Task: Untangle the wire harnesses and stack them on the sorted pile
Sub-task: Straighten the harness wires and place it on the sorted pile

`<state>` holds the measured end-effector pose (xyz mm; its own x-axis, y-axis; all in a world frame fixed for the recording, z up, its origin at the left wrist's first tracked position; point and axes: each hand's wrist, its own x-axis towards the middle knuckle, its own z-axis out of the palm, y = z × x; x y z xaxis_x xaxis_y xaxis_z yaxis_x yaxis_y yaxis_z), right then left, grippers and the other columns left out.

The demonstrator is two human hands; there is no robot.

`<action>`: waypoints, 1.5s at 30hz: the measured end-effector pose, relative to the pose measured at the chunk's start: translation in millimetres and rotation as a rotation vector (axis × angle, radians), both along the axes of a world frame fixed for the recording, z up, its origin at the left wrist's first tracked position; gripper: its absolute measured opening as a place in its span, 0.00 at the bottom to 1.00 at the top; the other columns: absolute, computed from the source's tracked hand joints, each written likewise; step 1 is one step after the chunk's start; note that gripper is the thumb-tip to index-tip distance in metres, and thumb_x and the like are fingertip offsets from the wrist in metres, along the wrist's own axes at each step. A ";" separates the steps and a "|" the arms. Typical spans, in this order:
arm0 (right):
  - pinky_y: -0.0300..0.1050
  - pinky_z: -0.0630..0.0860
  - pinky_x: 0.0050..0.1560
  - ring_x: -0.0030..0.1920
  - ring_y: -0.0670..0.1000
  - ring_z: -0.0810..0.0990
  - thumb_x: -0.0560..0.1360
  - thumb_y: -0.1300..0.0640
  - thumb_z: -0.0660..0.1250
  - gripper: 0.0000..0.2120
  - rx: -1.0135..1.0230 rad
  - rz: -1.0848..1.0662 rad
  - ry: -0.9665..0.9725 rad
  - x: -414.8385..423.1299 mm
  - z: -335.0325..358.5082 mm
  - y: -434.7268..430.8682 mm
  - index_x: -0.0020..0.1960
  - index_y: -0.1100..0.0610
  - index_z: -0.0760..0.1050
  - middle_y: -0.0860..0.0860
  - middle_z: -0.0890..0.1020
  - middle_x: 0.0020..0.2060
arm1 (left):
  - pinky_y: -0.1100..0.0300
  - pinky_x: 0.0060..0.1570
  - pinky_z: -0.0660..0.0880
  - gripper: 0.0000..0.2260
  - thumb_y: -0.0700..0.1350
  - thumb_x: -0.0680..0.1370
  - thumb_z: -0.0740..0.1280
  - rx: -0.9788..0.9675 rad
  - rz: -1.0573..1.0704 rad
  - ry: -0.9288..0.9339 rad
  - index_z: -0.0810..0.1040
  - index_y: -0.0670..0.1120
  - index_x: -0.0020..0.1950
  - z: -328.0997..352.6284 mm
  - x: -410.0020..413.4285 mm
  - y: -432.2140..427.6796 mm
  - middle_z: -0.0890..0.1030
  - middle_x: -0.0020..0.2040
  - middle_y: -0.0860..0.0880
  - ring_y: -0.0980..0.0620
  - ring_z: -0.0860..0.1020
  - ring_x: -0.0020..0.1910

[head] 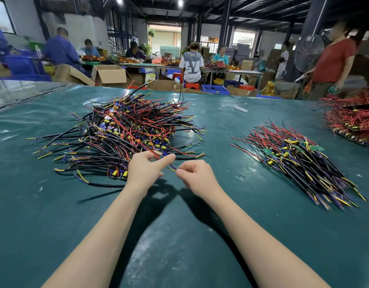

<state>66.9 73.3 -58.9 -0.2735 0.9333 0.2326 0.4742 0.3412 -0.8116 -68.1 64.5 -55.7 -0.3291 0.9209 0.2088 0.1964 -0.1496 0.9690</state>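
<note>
Pinching 1 wire (172, 167) between them, left hand (145, 169) and right hand (197, 175) curl closed.

On the green tabletop (179, 235) the left hand (145, 169) and the right hand (197, 175) are close together, each pinching thin wire ends (172, 167) between thumb and finger. These wires come from the tangled pile (125, 132) just behind the left hand. The sorted pile (300, 159) lies well apart, at the right, with its wires lined up.
</note>
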 end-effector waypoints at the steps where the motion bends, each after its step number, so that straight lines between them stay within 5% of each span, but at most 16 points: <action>1: 0.35 0.62 0.26 0.19 0.42 0.64 0.74 0.65 0.63 0.16 -0.081 0.041 0.067 -0.4 -0.1 -0.3 0.28 0.55 0.70 0.45 0.67 0.14 | 0.60 0.32 0.78 0.07 0.43 0.70 0.74 -0.003 -0.063 -0.024 0.78 0.44 0.35 1.0 -2.1 -1.3 0.76 0.31 0.49 0.52 0.76 0.33; 4: 0.29 0.55 0.17 0.15 0.41 0.59 0.77 0.68 0.59 0.14 -0.264 0.174 0.249 3.8 1.5 -1.0 0.35 0.55 0.72 0.44 0.63 0.13 | 0.63 0.30 0.76 0.07 0.45 0.73 0.71 0.023 -0.123 0.171 0.77 0.49 0.36 1.8 -5.3 -2.2 0.81 0.30 0.53 0.56 0.77 0.33; 8: 0.30 0.54 0.18 0.16 0.40 0.58 0.78 0.67 0.58 0.12 -0.274 0.256 0.291 7.8 2.1 -1.1 0.41 0.55 0.74 0.43 0.63 0.15 | 0.61 0.34 0.69 0.08 0.50 0.76 0.65 0.044 -0.134 0.356 0.72 0.53 0.38 1.8 -7.6 -1.6 0.81 0.28 0.59 0.56 0.74 0.27; 12: 0.29 0.52 0.18 0.16 0.40 0.57 0.79 0.65 0.57 0.11 -0.354 0.350 0.332 12.9 2.1 -2.4 0.43 0.55 0.74 0.43 0.64 0.17 | 0.57 0.39 0.73 0.08 0.52 0.79 0.60 0.022 -0.190 0.430 0.70 0.52 0.41 1.4 -6.2 -1.7 0.79 0.28 0.64 0.52 0.78 0.37; 18: 0.28 0.52 0.18 0.16 0.40 0.59 0.79 0.64 0.58 0.10 -0.355 0.307 0.396 11.7 4.3 -2.7 0.42 0.54 0.72 0.45 0.70 0.19 | 0.67 0.21 0.70 0.07 0.47 0.80 0.59 -0.089 -0.326 0.033 0.69 0.49 0.43 5.0 -2.3 -2.9 0.80 0.26 0.54 0.59 0.76 0.24; 25: 0.30 0.55 0.17 0.14 0.43 0.60 0.75 0.65 0.64 0.09 -0.258 0.165 0.304 8.2 1.2 -1.1 0.39 0.55 0.70 0.48 0.74 0.18 | 0.66 0.25 0.75 0.07 0.42 0.73 0.70 -0.176 -0.214 -0.321 0.73 0.43 0.39 5.7 -7.0 -1.5 0.75 0.34 0.45 0.57 0.76 0.23; 29: 0.30 0.54 0.17 0.14 0.43 0.62 0.75 0.64 0.65 0.12 -0.314 0.110 0.233 9.8 1.5 0.1 0.33 0.56 0.72 0.47 0.75 0.19 | 0.67 0.26 0.76 0.12 0.40 0.73 0.70 -0.306 -0.259 -0.516 0.73 0.39 0.53 8.3 -5.1 -2.5 0.75 0.39 0.43 0.53 0.78 0.31; 33: 0.36 0.63 0.20 0.18 0.45 0.70 0.76 0.63 0.61 0.12 -0.186 0.079 0.014 2.0 3.2 -4.6 0.33 0.57 0.72 0.52 0.77 0.26 | 0.66 0.27 0.77 0.07 0.41 0.75 0.68 -0.283 -0.220 -0.424 0.73 0.39 0.43 7.3 -2.1 -3.0 0.74 0.36 0.43 0.53 0.77 0.29; 36: 0.49 0.71 0.39 0.34 0.56 0.73 0.77 0.61 0.59 0.11 0.115 0.032 -0.256 -3.5 -1.5 -7.7 0.40 0.64 0.75 0.61 0.80 0.35 | 0.65 0.25 0.77 0.10 0.44 0.77 0.66 -0.230 -0.152 -0.232 0.72 0.38 0.41 4.8 -1.7 -2.3 0.74 0.34 0.43 0.57 0.77 0.24; 38: 0.50 0.69 0.42 0.37 0.56 0.71 0.78 0.60 0.59 0.11 0.191 0.025 -0.236 -2.0 -3.4 -7.3 0.42 0.64 0.76 0.61 0.78 0.34 | 0.65 0.25 0.76 0.11 0.45 0.77 0.65 -0.234 -0.141 -0.239 0.72 0.39 0.40 5.1 -0.5 -1.2 0.75 0.34 0.44 0.56 0.77 0.25; 45: 0.38 0.67 0.28 0.19 0.42 0.70 0.74 0.63 0.64 0.10 0.096 -0.004 -0.016 2.5 -2.0 -3.9 0.34 0.58 0.76 0.48 0.74 0.23 | 0.61 0.27 0.79 0.10 0.39 0.74 0.68 -0.387 -0.213 -0.998 0.78 0.36 0.34 11.4 1.0 -7.4 0.79 0.29 0.43 0.50 0.80 0.33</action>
